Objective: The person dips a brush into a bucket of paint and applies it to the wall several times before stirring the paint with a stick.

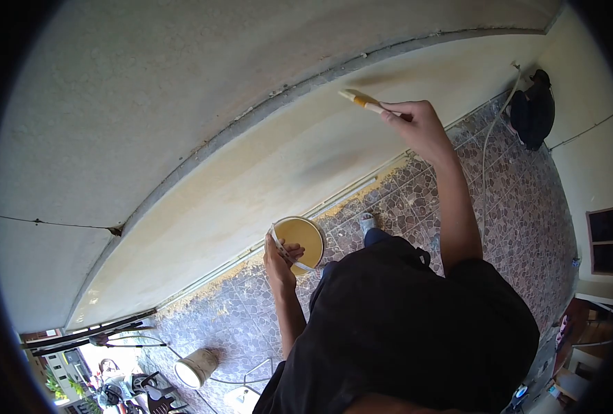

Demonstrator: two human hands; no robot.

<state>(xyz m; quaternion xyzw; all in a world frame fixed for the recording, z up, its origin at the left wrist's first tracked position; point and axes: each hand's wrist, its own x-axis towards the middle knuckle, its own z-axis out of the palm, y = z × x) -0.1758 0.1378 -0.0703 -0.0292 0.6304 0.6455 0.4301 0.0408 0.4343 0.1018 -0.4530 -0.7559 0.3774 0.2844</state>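
Note:
A paintbrush with a light handle and a yellowish band is held in my right hand, its bristle tip against or just in front of the cream wall. The bristles point up and left, below the grey ledge. My left hand is at the left side of a round bucket of yellow-tan paint, closed around the white strip-like handle that crosses the bucket's opening.
Patterned floor tiles run along the wall's base, with yellow spatter. A whitish bucket stands lower left, near a motorcycle. A hose and a dark hanging or crouched shape are upper right.

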